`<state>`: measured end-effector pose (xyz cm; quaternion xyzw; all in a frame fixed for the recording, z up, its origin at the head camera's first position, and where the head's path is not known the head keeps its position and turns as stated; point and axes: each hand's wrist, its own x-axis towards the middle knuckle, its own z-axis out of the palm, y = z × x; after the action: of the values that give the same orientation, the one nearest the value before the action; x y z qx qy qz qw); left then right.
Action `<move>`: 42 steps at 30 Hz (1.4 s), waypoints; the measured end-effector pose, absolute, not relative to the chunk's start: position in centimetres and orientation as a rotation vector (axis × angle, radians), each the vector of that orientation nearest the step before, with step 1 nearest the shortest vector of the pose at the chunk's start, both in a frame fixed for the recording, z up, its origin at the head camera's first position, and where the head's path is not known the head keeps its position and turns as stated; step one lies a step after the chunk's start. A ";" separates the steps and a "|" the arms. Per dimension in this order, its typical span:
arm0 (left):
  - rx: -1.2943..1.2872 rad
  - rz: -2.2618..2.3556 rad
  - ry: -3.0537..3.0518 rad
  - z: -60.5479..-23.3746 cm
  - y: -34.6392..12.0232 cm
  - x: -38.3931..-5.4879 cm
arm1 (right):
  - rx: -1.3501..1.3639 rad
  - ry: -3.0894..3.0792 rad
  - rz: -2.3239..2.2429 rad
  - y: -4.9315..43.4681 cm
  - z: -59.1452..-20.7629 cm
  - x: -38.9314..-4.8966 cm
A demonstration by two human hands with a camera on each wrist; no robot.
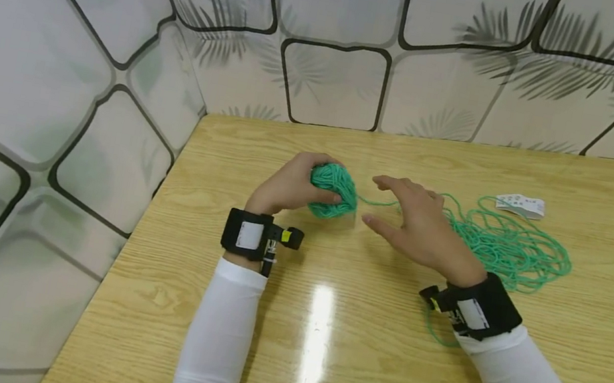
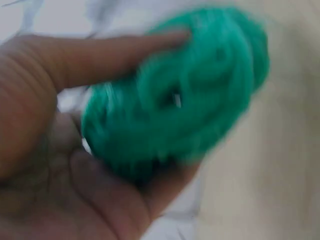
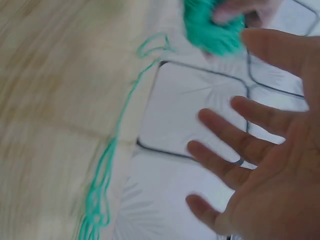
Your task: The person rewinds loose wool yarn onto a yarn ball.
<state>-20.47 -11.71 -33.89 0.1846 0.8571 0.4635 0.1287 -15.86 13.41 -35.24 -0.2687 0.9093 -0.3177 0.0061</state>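
Observation:
A ball of green yarn (image 1: 338, 186) is held in my left hand (image 1: 299, 183), thumb on the near side and fingers round the far side. The left wrist view shows the yarn ball (image 2: 200, 95) blurred, gripped between thumb and fingers. My right hand (image 1: 419, 227) is just right of the ball, apart from it. Its fingers (image 3: 235, 135) are spread and hold nothing in the right wrist view. A single green strand (image 1: 375, 201) runs from the ball past the right hand towards a loose heap of green yarn (image 1: 516, 250) on the table, partly hidden by that hand.
A white paper label (image 1: 521, 205) with print lies at the heap's far edge. The wooden table (image 1: 172, 304) meets a patterned wall (image 1: 330, 87) at the back and left. A loose yarn end (image 1: 432, 331) shows beside the right wrist strap.

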 end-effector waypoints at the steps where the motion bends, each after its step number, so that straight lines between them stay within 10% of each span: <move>1: 0.617 1.423 2.422 -33.2 -11.4 -20.1 | -0.850 2.803 -1.105 13.3 -34.9 -15.7; 11: 0.982 1.638 2.215 -29.0 -9.6 -17.0 | -0.798 2.357 -1.784 13.6 -32.5 -14.8; 21: 0.812 1.827 1.960 -28.2 -9.1 -15.9 | -0.808 2.206 -2.126 13.4 -31.5 -14.1; 42: 0.592 2.418 1.859 -27.6 -13.2 -16.7 | -0.700 2.480 -1.626 18.1 -29.1 -13.9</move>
<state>-16.66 -13.19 -27.63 0.1904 0.5981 0.7783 0.0173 -13.90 18.11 -29.13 -0.2293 0.8130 -0.5331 0.0472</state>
